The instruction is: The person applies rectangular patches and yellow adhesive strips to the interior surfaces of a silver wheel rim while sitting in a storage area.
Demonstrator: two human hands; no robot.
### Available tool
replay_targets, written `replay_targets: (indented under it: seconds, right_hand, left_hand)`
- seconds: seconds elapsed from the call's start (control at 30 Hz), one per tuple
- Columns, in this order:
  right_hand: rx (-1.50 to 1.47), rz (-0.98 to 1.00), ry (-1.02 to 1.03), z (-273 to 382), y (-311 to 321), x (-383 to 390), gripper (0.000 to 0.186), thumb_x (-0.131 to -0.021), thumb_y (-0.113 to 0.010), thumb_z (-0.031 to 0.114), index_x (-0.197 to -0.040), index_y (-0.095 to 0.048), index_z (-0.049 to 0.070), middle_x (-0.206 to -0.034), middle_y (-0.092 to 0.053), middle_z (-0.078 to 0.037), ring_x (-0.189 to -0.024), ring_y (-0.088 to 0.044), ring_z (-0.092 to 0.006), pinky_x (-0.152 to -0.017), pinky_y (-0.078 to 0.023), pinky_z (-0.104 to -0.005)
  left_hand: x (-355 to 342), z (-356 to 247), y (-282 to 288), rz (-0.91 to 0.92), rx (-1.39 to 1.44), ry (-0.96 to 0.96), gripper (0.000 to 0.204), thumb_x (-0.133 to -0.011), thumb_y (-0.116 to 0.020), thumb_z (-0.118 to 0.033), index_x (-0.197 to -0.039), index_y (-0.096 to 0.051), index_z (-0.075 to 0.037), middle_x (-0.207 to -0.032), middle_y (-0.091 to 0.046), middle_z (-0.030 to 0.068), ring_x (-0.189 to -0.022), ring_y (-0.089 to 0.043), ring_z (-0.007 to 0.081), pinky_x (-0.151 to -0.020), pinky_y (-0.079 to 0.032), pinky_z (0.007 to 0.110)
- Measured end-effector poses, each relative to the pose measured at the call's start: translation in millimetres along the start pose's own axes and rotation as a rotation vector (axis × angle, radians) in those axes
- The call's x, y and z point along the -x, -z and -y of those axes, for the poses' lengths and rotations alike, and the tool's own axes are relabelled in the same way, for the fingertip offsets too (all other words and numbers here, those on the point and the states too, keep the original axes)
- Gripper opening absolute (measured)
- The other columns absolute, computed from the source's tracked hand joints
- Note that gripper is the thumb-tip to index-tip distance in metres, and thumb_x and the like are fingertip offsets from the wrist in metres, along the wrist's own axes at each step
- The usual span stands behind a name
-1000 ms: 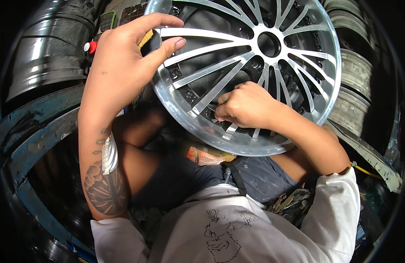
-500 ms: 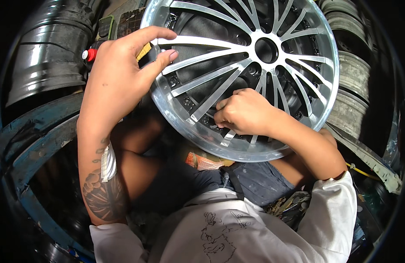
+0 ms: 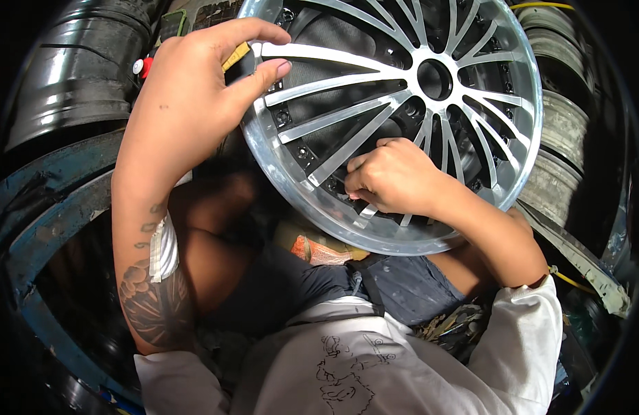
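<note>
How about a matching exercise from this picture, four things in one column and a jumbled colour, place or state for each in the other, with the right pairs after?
Things:
1. Left hand
2. Right hand
3. Wheel
4. Shirt

Colour, place or state:
A. White cloth
B. Fingers curled, over the lower spokes
C. Bright silver metal
D. Thumb and index finger spread apart

Pairs: 1-D, 2-B, 3-C, 4-A
</note>
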State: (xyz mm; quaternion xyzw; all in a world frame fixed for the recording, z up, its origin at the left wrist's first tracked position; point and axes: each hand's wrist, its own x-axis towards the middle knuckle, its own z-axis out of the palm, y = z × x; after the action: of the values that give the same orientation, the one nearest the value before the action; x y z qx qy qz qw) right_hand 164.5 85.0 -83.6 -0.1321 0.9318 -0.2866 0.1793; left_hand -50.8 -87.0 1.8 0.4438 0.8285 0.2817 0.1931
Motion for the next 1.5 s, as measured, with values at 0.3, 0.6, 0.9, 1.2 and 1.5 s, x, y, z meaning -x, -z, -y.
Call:
replay_targets:
  seconds: [0.3, 0.6, 0.9, 1.2, 1.5]
  right_hand:
    - [0.023, -0.008, 0.028, 2, -1, 1, 0.006, -0.080, -0.076, 0.020, -0.080, -0.073, 0.015, -0.082, -0.067, 0.001, -0.075, -0.067, -0.0249, -0.075, -0.051, -0.0383]
    - [0.037, -0.028, 0.033, 3, -1, 2, 0.010, -0.082, -0.074, 0.024, -0.079, -0.074, 0.014, -0.083, -0.070, 0.000, -0.075, -0.069, -0.0258, -0.077, -0.051, -0.0393]
    - [0.042, 0.005, 0.015, 2, 1, 0, 0.007, -0.080, -0.073, 0.020, -0.076, -0.073, 0.014, -0.081, -0.070, 0.000, -0.072, -0.068, -0.0246, -0.074, -0.049, -0.0416]
    - [0.055, -0.065, -0.031, 6, -10, 2, 0.002, -0.080, -0.076, 0.019, -0.081, -0.075, 0.018, -0.082, -0.069, 0.004, -0.075, -0.067, -0.0204, -0.075, -0.046, -0.0358]
    - [0.001, -0.110, 0.049, 0, -3, 4, 0.006, -0.083, -0.073, 0.022, -0.081, -0.072, 0.016, -0.080, -0.071, -0.002, -0.076, -0.070, -0.0265, -0.076, -0.051, -0.0410]
  left_hand:
    - [1, 1, 2, 0.001, 0.078, 0.006, 0.028, -0.093, -0.077, -0.017, -0.116, -0.073, -0.002, -0.096, -0.074, 0.0076, -0.089, -0.063, 0.0116, -0.086, -0.050, 0.028]
    - [1, -1, -1, 0.011, 0.012, -0.003, 0.026, -0.093, -0.077, -0.016, -0.116, -0.073, -0.003, -0.088, -0.073, 0.0097, -0.081, -0.064, 0.0116, -0.080, -0.051, 0.029]
    - [-2, 2, -2, 0.019, 0.000, -0.025, 0.026, -0.093, -0.076, -0.014, -0.115, -0.073, -0.001, -0.091, -0.075, 0.0125, -0.087, -0.070, 0.0135, -0.083, -0.052, 0.030]
    - [0, 0, -2, 0.039, -0.037, -0.009, 0.027, -0.092, -0.077, -0.015, -0.115, -0.073, -0.002, -0.089, -0.073, 0.0118, -0.082, -0.064, 0.0136, -0.082, -0.051, 0.031]
    - [0, -2, -5, 0.049, -0.054, -0.021, 0.027, -0.092, -0.077, -0.017, -0.116, -0.074, -0.004, -0.087, -0.073, 0.0119, -0.080, -0.067, 0.0159, -0.080, -0.052, 0.031]
